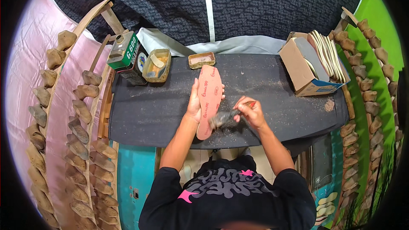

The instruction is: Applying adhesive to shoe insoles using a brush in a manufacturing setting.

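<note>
A long reddish-brown insole board (208, 98) is held over the dark workbench (277, 85), its narrow end toward me. My left hand (195, 102) grips its left edge from underneath. My right hand (251, 111) holds a brush with a red handle (226, 117), and the bristle head touches the lower right part of the insole board. Both forearms come up from the lower edge, above my black shirt.
At the bench's back left stand a green tin can (127, 53), a shallow glue tray (156, 64) and a small tin (201, 60). A cardboard box of stacked insoles (313, 66) sits at the back right. Racks of wooden shoe lasts (81, 145) line both sides.
</note>
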{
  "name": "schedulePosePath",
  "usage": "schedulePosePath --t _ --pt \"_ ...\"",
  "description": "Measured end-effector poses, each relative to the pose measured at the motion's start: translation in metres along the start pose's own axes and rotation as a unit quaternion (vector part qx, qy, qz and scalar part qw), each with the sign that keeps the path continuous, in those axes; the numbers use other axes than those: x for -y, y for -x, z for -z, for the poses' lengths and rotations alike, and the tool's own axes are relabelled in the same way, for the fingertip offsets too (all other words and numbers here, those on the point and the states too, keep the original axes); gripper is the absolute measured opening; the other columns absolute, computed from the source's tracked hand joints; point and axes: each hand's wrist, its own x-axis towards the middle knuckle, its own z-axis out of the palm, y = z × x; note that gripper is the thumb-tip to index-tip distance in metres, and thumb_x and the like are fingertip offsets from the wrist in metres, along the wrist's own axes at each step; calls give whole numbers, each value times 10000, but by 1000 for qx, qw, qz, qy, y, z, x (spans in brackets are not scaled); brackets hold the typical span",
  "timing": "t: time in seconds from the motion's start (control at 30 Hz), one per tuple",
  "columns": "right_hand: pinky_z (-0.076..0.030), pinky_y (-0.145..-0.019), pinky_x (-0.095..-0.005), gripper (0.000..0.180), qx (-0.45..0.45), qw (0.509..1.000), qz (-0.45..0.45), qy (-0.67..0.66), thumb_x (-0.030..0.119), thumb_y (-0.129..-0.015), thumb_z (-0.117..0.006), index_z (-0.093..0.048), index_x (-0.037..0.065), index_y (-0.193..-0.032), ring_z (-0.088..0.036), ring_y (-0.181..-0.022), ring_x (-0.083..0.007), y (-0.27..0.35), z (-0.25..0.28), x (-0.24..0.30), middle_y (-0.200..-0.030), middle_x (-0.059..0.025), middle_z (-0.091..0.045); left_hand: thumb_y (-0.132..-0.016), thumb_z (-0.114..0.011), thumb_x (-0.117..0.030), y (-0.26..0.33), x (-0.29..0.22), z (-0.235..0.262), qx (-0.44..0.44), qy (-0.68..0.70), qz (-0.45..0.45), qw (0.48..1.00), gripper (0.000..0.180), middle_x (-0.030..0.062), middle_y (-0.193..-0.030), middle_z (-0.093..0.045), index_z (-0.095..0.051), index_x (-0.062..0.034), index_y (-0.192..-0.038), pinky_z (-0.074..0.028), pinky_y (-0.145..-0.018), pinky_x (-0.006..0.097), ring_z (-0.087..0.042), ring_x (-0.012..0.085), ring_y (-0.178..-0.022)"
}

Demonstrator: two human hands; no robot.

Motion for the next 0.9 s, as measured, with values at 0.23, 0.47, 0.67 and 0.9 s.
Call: schedulePosePath --t 0.23,0.47,0.67,0.9 --pt "-528 -500 -289 82 -17 999 32 -35 30 -879 -530 -563 -37 -844 -615 -582 -205 -10 10 19 -843 -150 -588 -904 -327 -624 -15 7 -6 15 12 3 1000 735 198 -1120 -571 -455 10 -1255 -542 -811 420 -615 287 -951" --pt "-532 -481 -293 91 -32 997 63 -43 39 -870 -539 -564 -46 -848 -619 -596 -218 3 15 20 -841 -158 -574 -924 -311 -587 -25 15 -19 23 41 -9 999 678 185 -1088 -595 -472 -12 -1247 -546 -797 400 -625 272 -917" --pt "-530 -480 -297 91 -18 997 70 2 35 -873 -532 -568 -43 -843 -621 -595 -214 -2 25 41 -862 -159 -577 -923 -305 -589 -32 27 -31 1 57 -18 998 679 191 -1098 -592 -472 -14 -1243 -544 -804 429 -626 282 -917" --pt "-524 -500 -298 108 -31 996 77 -19 46 -883 -528 -572 -46 -848 -625 -600 -212 -10 35 52 -863 -147 -586 -916 -296 -607 -38 40 -43 17 9 -25 1000 687 172 -1090 -587 -464 -27 -1244 -538 -820 448 -613 269 -948"
